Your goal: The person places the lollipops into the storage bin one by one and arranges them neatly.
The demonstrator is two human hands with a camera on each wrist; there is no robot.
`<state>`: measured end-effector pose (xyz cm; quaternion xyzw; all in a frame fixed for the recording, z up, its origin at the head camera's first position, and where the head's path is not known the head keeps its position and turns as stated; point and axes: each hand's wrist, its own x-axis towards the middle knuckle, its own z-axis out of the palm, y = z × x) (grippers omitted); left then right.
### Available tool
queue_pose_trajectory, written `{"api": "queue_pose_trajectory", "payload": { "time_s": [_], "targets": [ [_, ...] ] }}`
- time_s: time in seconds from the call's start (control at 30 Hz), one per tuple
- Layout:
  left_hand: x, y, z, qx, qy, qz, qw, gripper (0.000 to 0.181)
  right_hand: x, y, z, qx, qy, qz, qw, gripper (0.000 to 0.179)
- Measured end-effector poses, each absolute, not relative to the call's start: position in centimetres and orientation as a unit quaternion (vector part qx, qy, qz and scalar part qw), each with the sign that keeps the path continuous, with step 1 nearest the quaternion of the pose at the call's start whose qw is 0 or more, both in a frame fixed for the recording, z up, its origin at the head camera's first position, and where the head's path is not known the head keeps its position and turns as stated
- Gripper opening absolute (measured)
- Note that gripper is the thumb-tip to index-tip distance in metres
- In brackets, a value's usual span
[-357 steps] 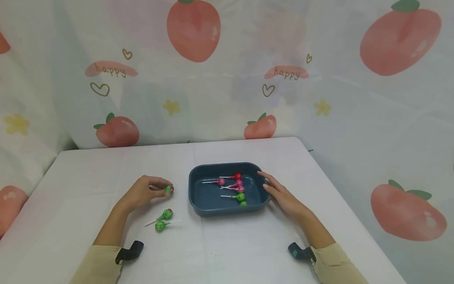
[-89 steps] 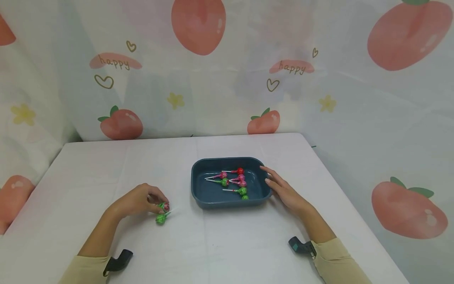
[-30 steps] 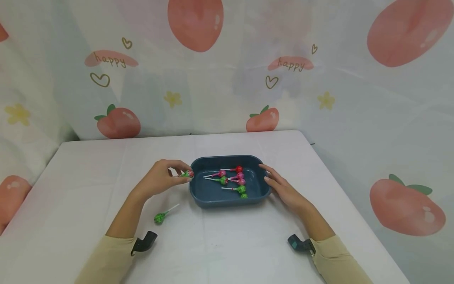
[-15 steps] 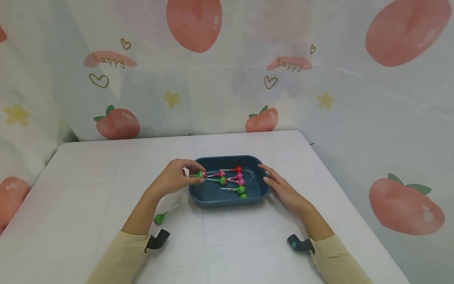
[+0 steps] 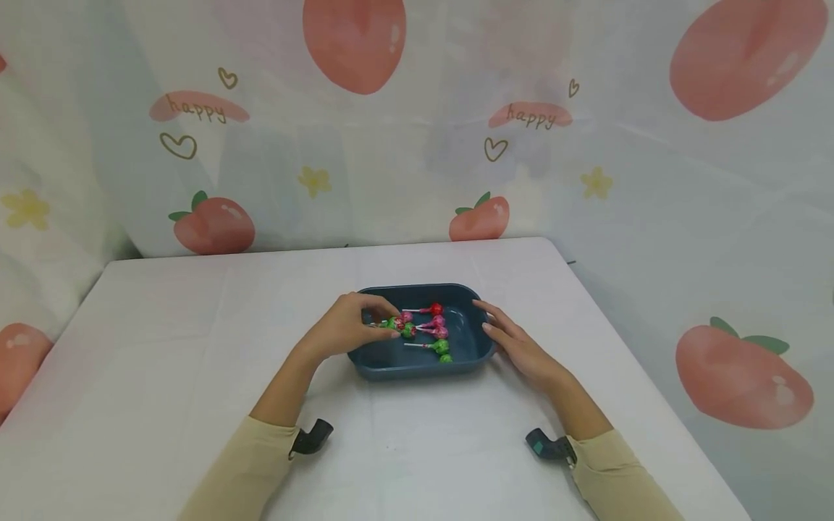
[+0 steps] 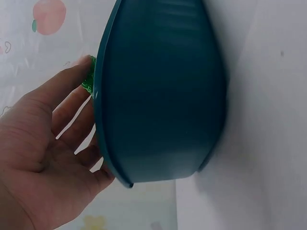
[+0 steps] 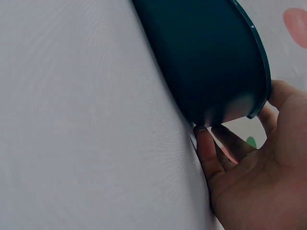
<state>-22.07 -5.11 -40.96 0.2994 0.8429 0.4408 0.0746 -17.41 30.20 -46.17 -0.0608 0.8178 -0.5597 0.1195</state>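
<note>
My left hand (image 5: 345,325) reaches over the left rim of the dark blue tray (image 5: 404,373). Between thumb and fingertips it pinches a green lollipop (image 5: 393,323) with a red patch, its stick mostly hidden by the hand. In the left wrist view only a green bit of wrapper shows behind the rim. At the tray's right end, my right hand (image 5: 524,354) holds the wall; thumb and a finger reach the rim, while other fingers touch the outside low down. Inside lie a red lollipop (image 5: 435,309), several pink ones (image 5: 440,333) and green ones (image 5: 441,346).
The tray stands on a white-covered table (image 5: 417,449), towards its back. Behind hangs a pale cloth (image 5: 404,181) printed with peaches. A black wrist device (image 5: 313,437) sits at the left sleeve, another device (image 5: 549,446) at the right.
Over the last second my left hand has carried the green lollipop rightward into the tray. The lollipop left on the table has gone out of sight behind the left arm. The right hand stays put.
</note>
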Motion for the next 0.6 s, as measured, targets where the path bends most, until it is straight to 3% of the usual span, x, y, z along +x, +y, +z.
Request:
{"api": "queue_pose_trajectory", "payload": {
  "time_s": [0.6],
  "targets": [
    [-22.5,-2.6,-42.7,0.345,0.839,0.406,0.106,0.024,-17.5,30.3,-46.3,-0.064,0.819,-0.557,0.119,0.053]
  ]
}}
